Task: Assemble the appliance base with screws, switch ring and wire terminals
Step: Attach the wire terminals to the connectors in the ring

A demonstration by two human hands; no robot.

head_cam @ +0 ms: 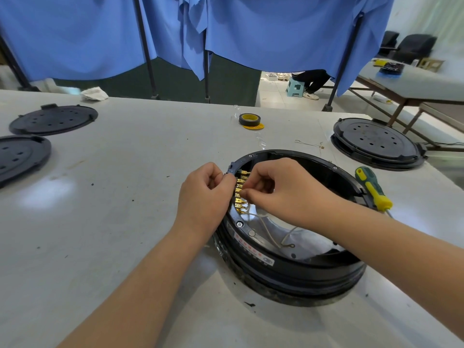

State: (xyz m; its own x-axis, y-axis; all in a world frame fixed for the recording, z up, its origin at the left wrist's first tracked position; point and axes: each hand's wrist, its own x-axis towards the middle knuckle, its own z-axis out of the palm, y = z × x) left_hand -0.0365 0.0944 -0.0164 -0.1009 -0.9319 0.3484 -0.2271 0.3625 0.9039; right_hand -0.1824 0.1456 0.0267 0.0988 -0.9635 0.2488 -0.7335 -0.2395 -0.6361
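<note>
Step in hand: wire terminals. Base (pixel 288 272) sits open side up on table (pixel 125 197), near-centre right. Row of brass tabs (pixel 239 194) runs along inside of its left wall.

L hand (pixel 206 194): outside the left rim, fingers curled, tips pressed on the rim edge by the top of the tab row. Looks like bracing; can't tell if it pinches anything.

R hand (pixel 281 189): inside the base, thumb + forefinger pinched tight at a mid-row tab, other fingers curled. Prob holding a wire end/terminal, but the part itself is hidden by the fingertips.

White wires (pixel 271 234) lie loose on the metal floor of the base; one ring lug (pixel 291 245) is free, not attached.

Screwdriver (pixel 374 189) rests on right rim, untouched. Tape roll (pixel 249 119) far centre. Spare covers (pixel 52 119) far left, another base w/ cover (pixel 376 144) far right.

Next, my read: push terminal square onto the tab while L steadies the rim, don't bend neighbours, tabs are tight together. Then the loose lug. Cover not on yet, so well short of done.
</note>
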